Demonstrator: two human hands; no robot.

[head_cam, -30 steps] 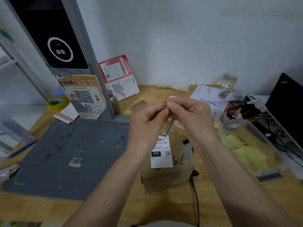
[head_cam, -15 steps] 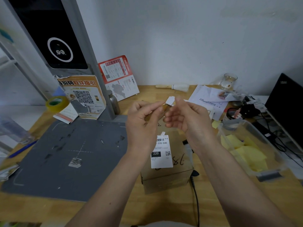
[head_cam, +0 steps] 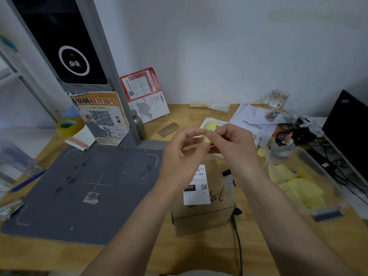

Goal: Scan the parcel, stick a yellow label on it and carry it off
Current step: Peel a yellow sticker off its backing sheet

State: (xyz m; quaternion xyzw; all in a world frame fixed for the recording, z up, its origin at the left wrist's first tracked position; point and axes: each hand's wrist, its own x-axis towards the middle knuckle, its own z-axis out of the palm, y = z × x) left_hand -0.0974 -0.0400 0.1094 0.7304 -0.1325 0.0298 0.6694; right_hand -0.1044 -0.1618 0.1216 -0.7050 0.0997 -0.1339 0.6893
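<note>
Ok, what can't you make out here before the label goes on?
- Head view: yellow label is blurred between left hand and right hand; backing on or off, cannot tell.
- White sticker on parcel: its top code is hidden by the left hand.
- Tub: label count unclear through its wall.

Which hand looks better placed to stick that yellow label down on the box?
Probably the right hand: it seems to pinch the yellow label, above the parcel. The left hand pinches the same blurred spot, likely peeling backing.
</note>
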